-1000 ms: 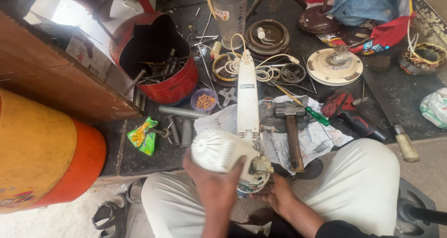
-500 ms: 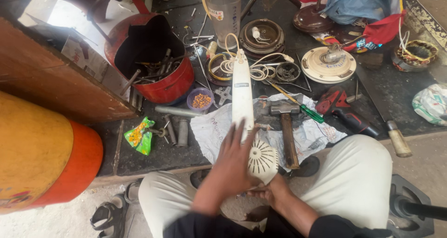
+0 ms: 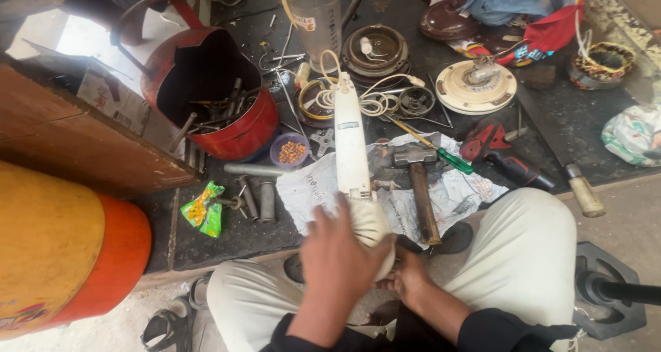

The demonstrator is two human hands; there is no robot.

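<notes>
A long white fan body (image 3: 351,145) points away from me, its stem lying over the crumpled newspaper (image 3: 461,193) and its rounded motor housing (image 3: 375,228) over my lap. My left hand (image 3: 337,255) lies on top of the housing with its fingers wrapped over it, and is blurred. My right hand (image 3: 411,281) grips the housing from below on the right. White wires (image 3: 375,104) trail from the far end of the stem.
A hammer (image 3: 418,187), a green-handled screwdriver (image 3: 454,160) and a red drill (image 3: 499,152) lie to the right of the stem. At left are a red bucket (image 3: 241,135) of tools, a small bowl (image 3: 292,151), and a yellow-orange drum (image 3: 62,249). Fan parts crowd the back.
The housing has turned in my hands: first its smooth side faced me, then its slotted end. My left hand has slid over the top and hides most of it.
</notes>
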